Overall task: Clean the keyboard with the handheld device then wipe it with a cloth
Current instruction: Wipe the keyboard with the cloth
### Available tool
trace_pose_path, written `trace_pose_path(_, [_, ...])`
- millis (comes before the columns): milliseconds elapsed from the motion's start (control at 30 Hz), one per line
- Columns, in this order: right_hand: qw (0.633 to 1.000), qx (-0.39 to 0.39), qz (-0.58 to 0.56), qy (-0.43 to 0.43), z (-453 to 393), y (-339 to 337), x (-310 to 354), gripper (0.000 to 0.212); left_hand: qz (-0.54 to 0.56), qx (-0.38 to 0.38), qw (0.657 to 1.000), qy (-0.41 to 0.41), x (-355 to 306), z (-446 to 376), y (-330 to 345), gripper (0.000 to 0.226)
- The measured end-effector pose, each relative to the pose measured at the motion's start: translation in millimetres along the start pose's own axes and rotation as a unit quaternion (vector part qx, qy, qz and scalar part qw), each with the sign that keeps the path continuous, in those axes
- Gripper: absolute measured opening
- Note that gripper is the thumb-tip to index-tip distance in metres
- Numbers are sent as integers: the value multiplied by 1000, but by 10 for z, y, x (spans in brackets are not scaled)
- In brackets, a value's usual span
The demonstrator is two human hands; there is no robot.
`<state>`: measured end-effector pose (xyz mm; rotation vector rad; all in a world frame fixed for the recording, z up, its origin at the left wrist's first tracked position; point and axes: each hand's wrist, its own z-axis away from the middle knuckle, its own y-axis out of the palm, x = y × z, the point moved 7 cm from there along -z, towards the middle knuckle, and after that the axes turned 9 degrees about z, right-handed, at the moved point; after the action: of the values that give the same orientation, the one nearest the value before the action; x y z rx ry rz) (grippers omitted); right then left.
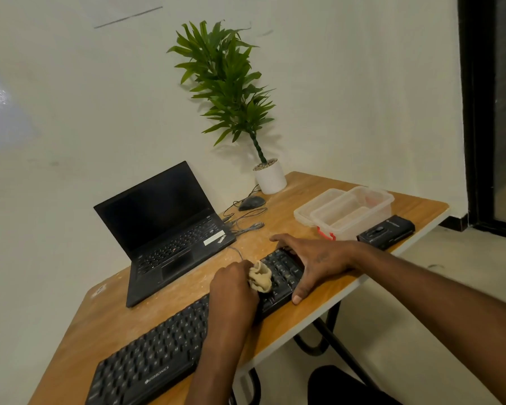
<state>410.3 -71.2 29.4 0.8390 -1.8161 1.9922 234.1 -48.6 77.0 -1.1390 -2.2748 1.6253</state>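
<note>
Head view of a wooden table (304,182), with the black keyboard (170,343) as the landmark, lying diagonally along the table's near edge. The left hand (234,285) rests on the keyboard right of its middle, fingers curled round a crumpled beige cloth (260,277) that touches the keys. The right hand (313,260) lies flat over the keyboard's right end, fingers straight and spread, thumb on the near edge; it grips nothing. Beyond the keyboard's left half stands an open black laptop (164,226), screen dark. Beyond its right end sit a clear plastic box (345,211) with a red latch and, just right of that box, a black handheld device (387,230) near the table edge. Farther back lie a mouse (251,202) with loose cable and a potted plant (270,176) against the wall.
</note>
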Motion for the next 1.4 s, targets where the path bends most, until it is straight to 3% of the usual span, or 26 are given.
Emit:
trace_pose_path(267, [1000,5,15,6,21,9,18,129,36,38,998,40,-146,292,-100,28])
trace_pose_path(567, [1000,3,4,0,28,21,23,129,-19,-33,999,-35,346,-193,-212,30])
trace_pose_path(667, [1000,2,14,-2,30,5,37,129,-17,-23,999,-45,360,-196,-189,29])
trace_pose_path(833, [1000,-2,13,-3,39,-11,36,129,14,9,1000,0,185,79,-177,19])
trace_pose_path(1033, [1000,3,14,-1,33,8,32,129,43,21,998,38,2,374,-213,31])
trace_pose_path(1400, [1000,-3,22,-6,11,10,25,132,-34,-27,999,-33,351,-180,-206,35])
